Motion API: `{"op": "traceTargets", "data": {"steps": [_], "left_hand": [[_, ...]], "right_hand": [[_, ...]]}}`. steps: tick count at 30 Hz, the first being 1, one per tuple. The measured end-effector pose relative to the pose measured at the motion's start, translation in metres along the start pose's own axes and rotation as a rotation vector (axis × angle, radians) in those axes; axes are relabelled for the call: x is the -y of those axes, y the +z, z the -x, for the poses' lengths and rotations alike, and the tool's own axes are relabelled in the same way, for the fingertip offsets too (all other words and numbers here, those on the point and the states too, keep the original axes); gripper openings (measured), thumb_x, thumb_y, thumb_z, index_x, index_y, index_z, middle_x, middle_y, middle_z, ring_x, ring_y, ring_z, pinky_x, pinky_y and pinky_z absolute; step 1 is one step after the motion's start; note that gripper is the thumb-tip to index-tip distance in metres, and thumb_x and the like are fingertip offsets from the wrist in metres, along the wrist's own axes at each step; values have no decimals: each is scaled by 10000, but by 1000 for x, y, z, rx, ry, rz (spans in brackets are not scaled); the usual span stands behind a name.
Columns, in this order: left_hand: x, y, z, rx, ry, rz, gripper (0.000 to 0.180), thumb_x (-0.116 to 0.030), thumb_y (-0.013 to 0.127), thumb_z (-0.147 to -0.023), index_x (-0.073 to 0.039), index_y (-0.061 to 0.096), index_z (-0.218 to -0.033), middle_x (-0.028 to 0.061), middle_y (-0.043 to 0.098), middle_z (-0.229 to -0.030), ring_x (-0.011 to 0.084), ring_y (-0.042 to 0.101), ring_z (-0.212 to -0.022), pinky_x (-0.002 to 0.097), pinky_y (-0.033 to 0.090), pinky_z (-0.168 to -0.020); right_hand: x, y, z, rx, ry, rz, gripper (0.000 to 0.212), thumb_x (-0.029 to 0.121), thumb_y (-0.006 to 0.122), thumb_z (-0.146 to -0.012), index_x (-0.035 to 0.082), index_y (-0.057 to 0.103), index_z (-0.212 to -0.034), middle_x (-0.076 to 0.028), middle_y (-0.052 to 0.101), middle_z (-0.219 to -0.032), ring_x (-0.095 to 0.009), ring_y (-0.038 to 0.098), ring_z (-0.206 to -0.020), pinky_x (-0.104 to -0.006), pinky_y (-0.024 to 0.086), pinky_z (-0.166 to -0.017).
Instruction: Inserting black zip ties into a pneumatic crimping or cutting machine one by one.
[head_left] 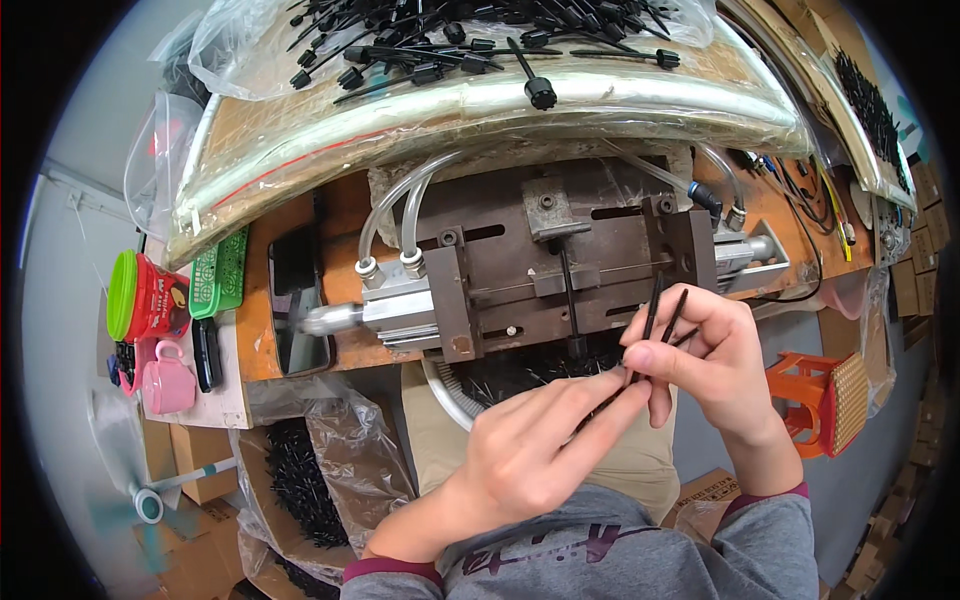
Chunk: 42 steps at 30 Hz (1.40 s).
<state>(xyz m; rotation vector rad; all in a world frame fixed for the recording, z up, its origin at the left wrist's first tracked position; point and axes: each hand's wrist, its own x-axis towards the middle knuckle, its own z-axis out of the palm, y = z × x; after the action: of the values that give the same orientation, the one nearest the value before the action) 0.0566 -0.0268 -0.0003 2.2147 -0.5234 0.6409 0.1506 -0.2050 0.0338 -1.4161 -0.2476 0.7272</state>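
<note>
Black rods (pixel 675 315) sit pinched in left hand (pixel 530 440) and right hand (pixel 708 350). Another rod (pixel 571 290) points away, just ahead of the nearer left hand.

The left hand (pixel 545 440) shows its back upward, and its fingers are stretched forward and to the right, closed together in a narrow grip. Its thumb cannot be seen clearly. The right hand (pixel 705 345) is just beside these fingertips, a little further forward. Its thumb (pixel 665 362) points to the left hand, while its index finger bends around in front, so that it makes a pinch. Behind the left hand, the left forearm (pixel 415 530) comes obliquely; behind the right hand, the right forearm (pixel 760 455) is steeper.
</note>
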Motion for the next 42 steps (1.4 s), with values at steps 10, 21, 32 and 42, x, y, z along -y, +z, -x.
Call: {"op": "traceTargets", "data": {"steps": [10,21,32,42], "left_hand": [[19,13,5,21,-127,-337,312,-51,803,-693,-22,728,-995,135,700,-1221,209,699,-776,307,564,-704],[13,5,-9,19,-64,-171,339,-57,817,-706,-18,739,-1033,118,726,-1121,196,710,-741,284,557,-621],[11,5,0,-1,-122,-265,283,-53,809,-731,3,716,-993,155,699,-1173,226,707,-787,313,574,-676],[16,6,-7,139,-173,-392,295,-105,817,-738,-12,712,-998,154,703,-1214,193,708,-721,288,553,-645]], "right_hand": [[-3,-1,1,-123,-177,-33,209,-19,617,-959,-68,612,-1161,-149,735,-953,-127,705,-682,-217,547,-584],[-5,-5,7,-149,-51,99,89,56,651,-969,0,595,-1011,-96,734,-842,-62,623,-561,-175,438,-475],[-4,-7,2,-182,-187,171,163,19,621,-974,-58,631,-1117,-106,722,-855,-99,671,-634,-200,512,-548],[0,-12,6,-85,-112,67,146,-27,658,-932,-67,606,-1062,-177,739,-919,-160,719,-672,-227,565,-561]]}}
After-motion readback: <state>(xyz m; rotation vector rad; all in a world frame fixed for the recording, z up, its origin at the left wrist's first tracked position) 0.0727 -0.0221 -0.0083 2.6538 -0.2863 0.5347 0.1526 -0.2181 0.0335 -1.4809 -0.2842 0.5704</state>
